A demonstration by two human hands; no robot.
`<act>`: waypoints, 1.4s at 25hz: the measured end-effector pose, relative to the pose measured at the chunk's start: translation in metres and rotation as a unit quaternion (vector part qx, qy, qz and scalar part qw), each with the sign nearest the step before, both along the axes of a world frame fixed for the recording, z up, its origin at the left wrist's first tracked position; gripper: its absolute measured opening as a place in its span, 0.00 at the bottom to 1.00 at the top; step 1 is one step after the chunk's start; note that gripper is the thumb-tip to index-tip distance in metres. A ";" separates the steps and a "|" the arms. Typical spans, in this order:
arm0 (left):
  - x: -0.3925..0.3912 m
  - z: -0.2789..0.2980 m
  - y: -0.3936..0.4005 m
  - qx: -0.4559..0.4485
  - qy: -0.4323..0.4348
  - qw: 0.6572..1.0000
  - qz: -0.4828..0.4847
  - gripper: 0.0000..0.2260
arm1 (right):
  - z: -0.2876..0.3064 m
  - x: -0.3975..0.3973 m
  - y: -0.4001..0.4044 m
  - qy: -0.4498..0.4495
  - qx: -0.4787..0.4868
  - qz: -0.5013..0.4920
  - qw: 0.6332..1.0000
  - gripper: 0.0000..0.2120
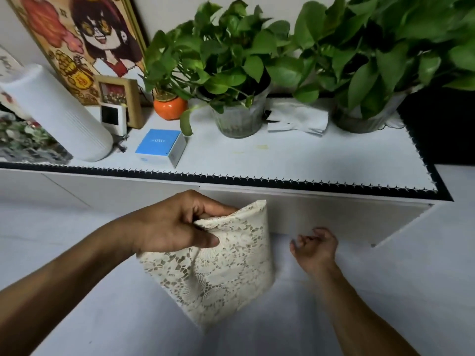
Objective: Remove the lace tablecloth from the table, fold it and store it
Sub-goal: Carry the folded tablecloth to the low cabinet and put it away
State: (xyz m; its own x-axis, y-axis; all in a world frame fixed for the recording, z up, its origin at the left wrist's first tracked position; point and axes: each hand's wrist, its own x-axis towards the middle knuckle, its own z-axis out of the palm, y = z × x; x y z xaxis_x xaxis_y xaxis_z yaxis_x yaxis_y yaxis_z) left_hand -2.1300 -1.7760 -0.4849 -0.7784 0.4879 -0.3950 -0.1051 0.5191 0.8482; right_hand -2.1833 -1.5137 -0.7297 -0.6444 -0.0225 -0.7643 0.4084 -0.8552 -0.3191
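The left hand (174, 222) gripped the folded cream lace tablecloth (213, 263) by its top edge, thumb on the near face and fingers curled over the back, so the cloth hung in the air in front of the white cabinet front (334, 214). The right hand (317, 249) held nothing — fingers loosely curled, just beside the cloth's right edge, close to the cabinet front. Whether it touched the cabinet could not be told. Both forearms were cut off by the frame's lower edge.
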 end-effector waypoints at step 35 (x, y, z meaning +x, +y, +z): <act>-0.029 -0.078 0.005 0.059 -0.214 0.961 0.164 0.12 | 0.128 0.056 0.088 0.030 0.178 0.321 0.930 0.15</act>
State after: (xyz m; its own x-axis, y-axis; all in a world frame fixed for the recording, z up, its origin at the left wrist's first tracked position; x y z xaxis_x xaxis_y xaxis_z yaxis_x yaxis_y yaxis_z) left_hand -2.1593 -1.7712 -0.5634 -0.6774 0.3044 -0.6697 -0.5989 0.3004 0.7424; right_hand -2.1271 -1.4252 -0.6021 -0.6267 -0.1696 -0.7606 0.7710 -0.2771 -0.5734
